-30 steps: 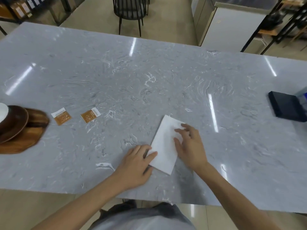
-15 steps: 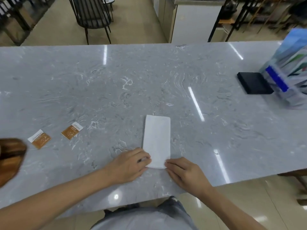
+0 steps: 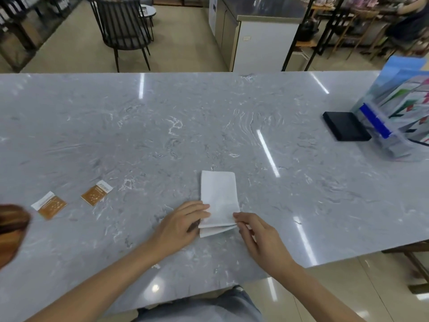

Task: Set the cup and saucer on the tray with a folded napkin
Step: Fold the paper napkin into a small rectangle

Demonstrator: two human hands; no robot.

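Observation:
A white folded napkin point(image 3: 219, 198) lies on the grey marble counter point(image 3: 209, 126), its layered near end lifted slightly. My left hand point(image 3: 183, 225) presses on the napkin's near left corner. The fingertips of my right hand point(image 3: 257, 235) pinch the near right corner, raising the top layers. At the far left edge only a blurred brown sliver of the wooden tray point(image 3: 10, 231) shows. Cup and saucer are out of view.
Two orange sugar sachets point(image 3: 50, 204) point(image 3: 96, 192) lie left of the napkin. A black box point(image 3: 346, 126) and a clear holder with colourful leaflets point(image 3: 399, 117) stand at the right. Beyond the counter are a dark chair point(image 3: 123, 29) and a cabinet.
The napkin has been straightened and now points away from me. Both hands have slid to its near end, and the right fingers have begun lifting the near edge. The view has shifted right.

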